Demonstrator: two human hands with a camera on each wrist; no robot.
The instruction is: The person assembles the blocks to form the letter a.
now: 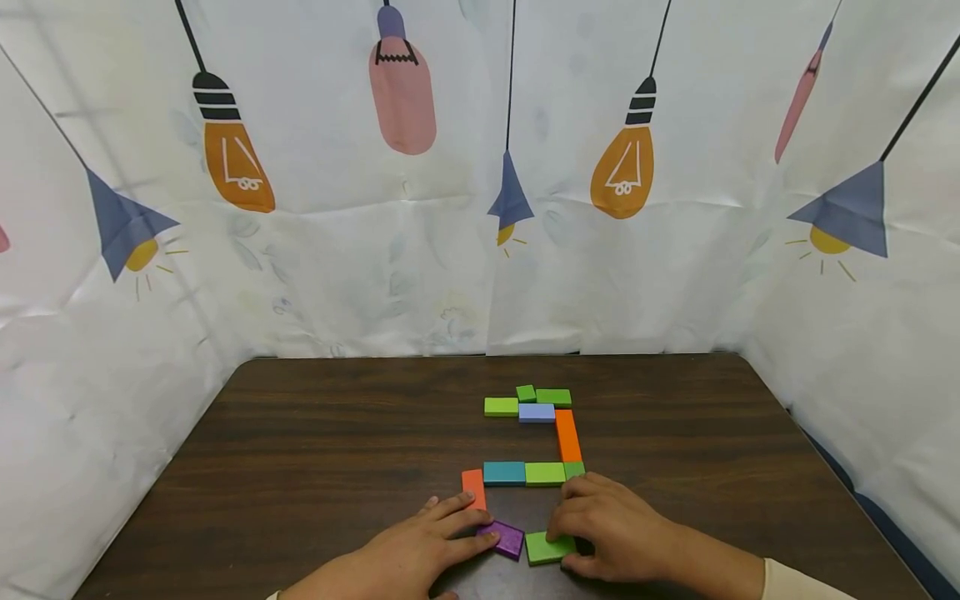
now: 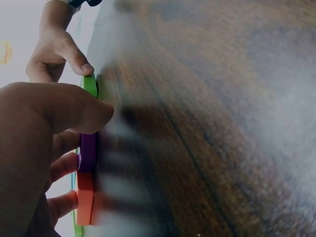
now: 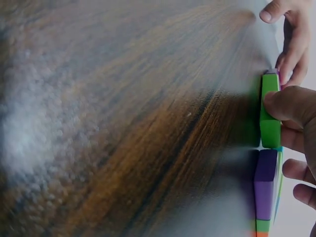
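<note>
My right hand [image 1: 611, 529] pinches a light green block [image 1: 550, 548] between thumb and fingers, low over the table. My left hand [image 1: 423, 546] lies with its fingers extended. Its fingertips touch a tilted purple block [image 1: 506, 539] and an orange block [image 1: 474, 489], and its thumb stands apart from them in the left wrist view. Another purple block [image 3: 265, 182], close to the pinched one in the right wrist view, is hidden under my right hand in the head view. Beyond my hands run a teal block [image 1: 504, 473], a green block [image 1: 544, 474] and a small green block [image 1: 573, 470].
The row continues away with a long orange block [image 1: 567, 435], then a light blue block [image 1: 537, 412]. Several green blocks lie at the far end, among them a left one [image 1: 501, 407]. A white lamp-print curtain [image 1: 450, 275] stands behind the dark wooden table [image 1: 337, 450].
</note>
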